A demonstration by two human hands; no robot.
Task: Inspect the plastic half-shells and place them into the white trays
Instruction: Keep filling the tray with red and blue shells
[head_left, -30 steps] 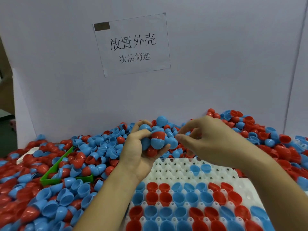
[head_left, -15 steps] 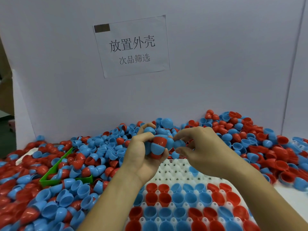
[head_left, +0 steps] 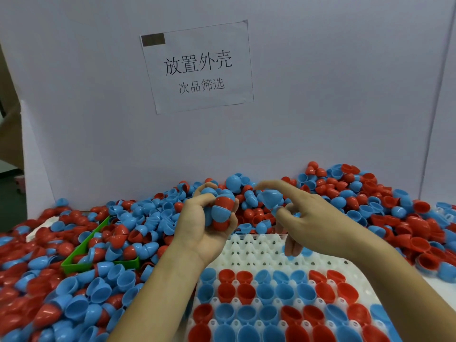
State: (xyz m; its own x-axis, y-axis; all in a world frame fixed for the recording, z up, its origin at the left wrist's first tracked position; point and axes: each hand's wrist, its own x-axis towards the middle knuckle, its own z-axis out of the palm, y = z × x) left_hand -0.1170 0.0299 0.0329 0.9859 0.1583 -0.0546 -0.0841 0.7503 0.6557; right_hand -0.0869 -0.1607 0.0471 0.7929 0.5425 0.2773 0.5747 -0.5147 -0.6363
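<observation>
Over tray: both hands hover above its far end.
Left hand [head_left: 197,228]: curled round a stack [head_left: 222,209] of nested shells.
Right hand [head_left: 313,218]: pinches one blue shell [head_left: 270,198], forefinger straight.
Tray [head_left: 256,248]: near rows filled, far rows empty.
Left to do: the pile [head_left: 138,218] of loose shells on both sides.

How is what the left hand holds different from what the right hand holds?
The left hand grips a cluster of nested shells, red and blue mixed, against its palm. The right hand pinches only one blue half-shell at its fingers, apart from the cluster. Both are held above the far edge of the white tray.
</observation>
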